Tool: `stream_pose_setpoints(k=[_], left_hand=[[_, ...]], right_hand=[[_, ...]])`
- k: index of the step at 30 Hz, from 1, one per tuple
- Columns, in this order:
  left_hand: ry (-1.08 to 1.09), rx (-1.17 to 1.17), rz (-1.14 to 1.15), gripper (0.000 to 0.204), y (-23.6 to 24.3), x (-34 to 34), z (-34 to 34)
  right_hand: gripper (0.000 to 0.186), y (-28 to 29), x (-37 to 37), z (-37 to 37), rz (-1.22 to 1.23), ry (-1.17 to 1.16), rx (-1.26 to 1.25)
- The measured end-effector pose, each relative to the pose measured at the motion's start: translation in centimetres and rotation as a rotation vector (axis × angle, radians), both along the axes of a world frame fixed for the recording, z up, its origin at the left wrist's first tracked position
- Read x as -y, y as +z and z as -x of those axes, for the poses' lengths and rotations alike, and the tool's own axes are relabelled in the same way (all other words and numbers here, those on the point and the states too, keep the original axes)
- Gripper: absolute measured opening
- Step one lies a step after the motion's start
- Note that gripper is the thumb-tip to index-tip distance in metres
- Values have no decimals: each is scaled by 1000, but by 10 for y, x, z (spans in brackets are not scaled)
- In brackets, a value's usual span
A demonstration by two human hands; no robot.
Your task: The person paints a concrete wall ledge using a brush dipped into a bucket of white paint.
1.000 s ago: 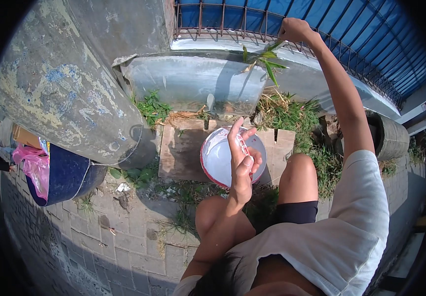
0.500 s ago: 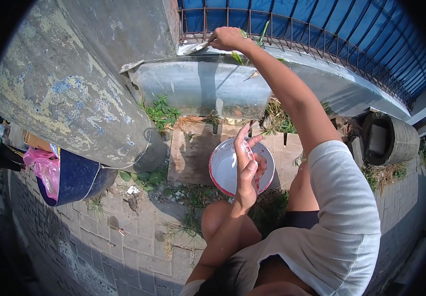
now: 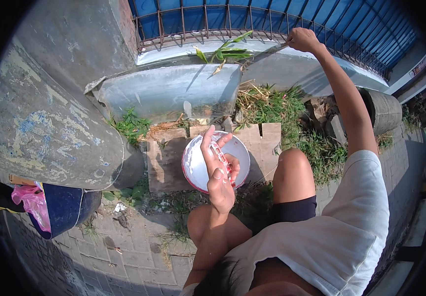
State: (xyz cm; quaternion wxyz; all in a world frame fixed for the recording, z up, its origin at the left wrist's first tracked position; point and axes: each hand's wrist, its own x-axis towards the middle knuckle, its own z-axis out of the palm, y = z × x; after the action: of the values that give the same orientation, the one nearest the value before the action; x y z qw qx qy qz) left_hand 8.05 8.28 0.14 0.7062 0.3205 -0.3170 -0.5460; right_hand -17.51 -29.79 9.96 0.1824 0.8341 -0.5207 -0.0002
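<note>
My right hand point(image 3: 303, 40) reaches far out to the foot of the barred fence. Its fingers are closed on a paintbrush point(image 3: 276, 49), seen small and in part, held along the top of a low wall point(image 3: 321, 74). White paint point(image 3: 158, 55) coats part of that ledge to the left. My left hand point(image 3: 220, 182) is over the white bucket point(image 3: 191, 165) with a red rim, its index finger pointing up. The other fingers curl round a narrow red-and-white printed strip point(image 3: 223, 160); whether it belongs to the bucket I cannot tell. White paint shows inside the bucket.
A leafy plant point(image 3: 227, 53) leans over the ledge left of the brush. Boards point(image 3: 166, 165) lie under the bucket. At left stand a thick round pillar point(image 3: 50, 118) and a blue bin point(image 3: 67, 209) with a pink bag point(image 3: 35, 204). A concrete pipe point(image 3: 386, 111) lies at right.
My right hand has carried the brush rightward along the ledge, past the plant. The view has swung right, so the scene sits farther left. My left hand stays over the bucket.
</note>
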Motion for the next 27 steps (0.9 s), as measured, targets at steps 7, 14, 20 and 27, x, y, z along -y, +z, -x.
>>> stream_pose_setpoints(k=[7, 14, 20, 27], left_hand=[[70, 127, -49, 98, 0, 8, 17], [54, 7, -70, 103, 0, 17, 19], [-13, 66, -68, 103, -4, 30, 40], [-35, 31, 61, 96, -29, 46, 56]], right_hand=[[25, -33, -13, -76, 56, 222, 299], [21, -54, -8, 10, 19, 139, 224], [18, -42, -17, 160, 218, -172, 186], [24, -92, -16, 52, 96, 146, 493]])
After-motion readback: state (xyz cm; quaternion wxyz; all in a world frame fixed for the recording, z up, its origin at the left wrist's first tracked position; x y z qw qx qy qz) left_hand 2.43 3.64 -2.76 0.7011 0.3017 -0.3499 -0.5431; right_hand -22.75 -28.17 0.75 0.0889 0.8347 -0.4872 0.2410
